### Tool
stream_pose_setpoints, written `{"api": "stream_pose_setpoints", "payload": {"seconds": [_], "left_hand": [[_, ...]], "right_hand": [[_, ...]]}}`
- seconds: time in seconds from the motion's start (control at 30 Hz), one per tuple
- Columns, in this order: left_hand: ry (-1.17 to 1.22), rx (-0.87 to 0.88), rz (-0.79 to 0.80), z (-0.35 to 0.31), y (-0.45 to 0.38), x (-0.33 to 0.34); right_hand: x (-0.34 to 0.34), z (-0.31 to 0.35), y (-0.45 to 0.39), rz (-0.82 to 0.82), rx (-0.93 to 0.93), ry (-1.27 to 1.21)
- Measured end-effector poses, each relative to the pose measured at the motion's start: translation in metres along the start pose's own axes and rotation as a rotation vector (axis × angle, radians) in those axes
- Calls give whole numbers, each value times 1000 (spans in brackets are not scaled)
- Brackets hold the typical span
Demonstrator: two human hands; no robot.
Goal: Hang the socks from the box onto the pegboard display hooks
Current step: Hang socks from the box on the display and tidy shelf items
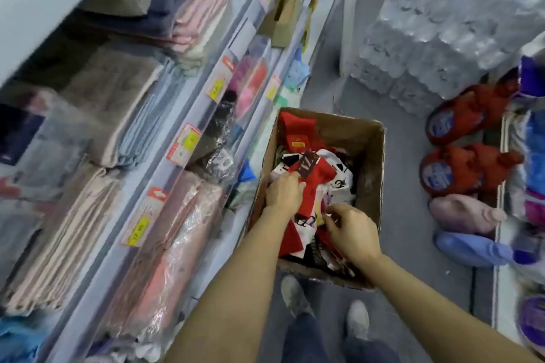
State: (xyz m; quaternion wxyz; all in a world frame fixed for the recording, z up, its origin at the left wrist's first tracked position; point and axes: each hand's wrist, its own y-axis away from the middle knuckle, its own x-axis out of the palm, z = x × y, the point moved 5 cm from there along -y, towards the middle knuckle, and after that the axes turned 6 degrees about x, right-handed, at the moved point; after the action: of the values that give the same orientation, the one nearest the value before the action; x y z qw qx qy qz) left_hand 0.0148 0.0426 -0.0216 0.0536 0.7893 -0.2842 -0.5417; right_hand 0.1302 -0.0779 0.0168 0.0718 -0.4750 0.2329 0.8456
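Hands down in the cardboard box [367, 156], both forearms bare and reaching forward from the bottom of the view. Left hand [284, 193] back-up, fingers curled down and gripping a red sock [314, 183] near its dark card label [308, 164]. Right hand [352, 234] nearer, thumb and fingertips drawn together, pinching something small and pale at the edge of the pile, too blurred to name.

Brown corrugated box, open top, scuffed inner walls, sitting on the grey floor [413, 244] beside the shelving. Socks [339, 177] heaped loosely inside: soft knit, mostly red, mixed with white ones carrying black print. One flat red pair [296, 130] propped against the far left corner, small yellow sticker on it.

Shelves [206, 115] on the left stacked with folded towels [118, 103] in pink, beige, grey and blue, some in glossy clear wrap, red-and-yellow price tags [184, 143] clipped along the shelf edges. Shrink-wrapped packs of water bottles [442, 23] stacked beyond the box. Fluffy slippers on the right: two red slippers [466, 168], one pink, one blue. Grey shoes [358, 320] and blue trouser legs at the bottom edge.
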Motion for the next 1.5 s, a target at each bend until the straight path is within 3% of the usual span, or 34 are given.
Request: {"api": "stream_pose_setpoints", "payload": {"seconds": [0.2,0.37,0.67,0.83,1.0,1.13,1.23,1.33,1.5], "left_hand": [[-100,-95,105,13,-55,34],[-176,-103,-16,19,-60,39],[113,28,-219,10,-26,-37],[239,18,-267,15,15,-83],[700,-84,-352,51,63,-97],[1112,-172,-319,70,83,-91],[1308,-190,-290,72,86,-88],[1425,-200,-298,71,86,-89],[1267,-214,-341,71,82,-92]], "right_hand": [[13,-23,-25,4,114,-28],[25,-34,-38,39,154,-79],[57,-17,-82,193,304,-161],[84,-16,-103,220,509,-351],[103,-19,-131,93,787,-668],[107,-20,-148,-62,911,-704],[102,-19,-154,-101,904,-715],[97,-12,-145,-100,831,-877],[104,-11,-91,0,738,-944]]}}
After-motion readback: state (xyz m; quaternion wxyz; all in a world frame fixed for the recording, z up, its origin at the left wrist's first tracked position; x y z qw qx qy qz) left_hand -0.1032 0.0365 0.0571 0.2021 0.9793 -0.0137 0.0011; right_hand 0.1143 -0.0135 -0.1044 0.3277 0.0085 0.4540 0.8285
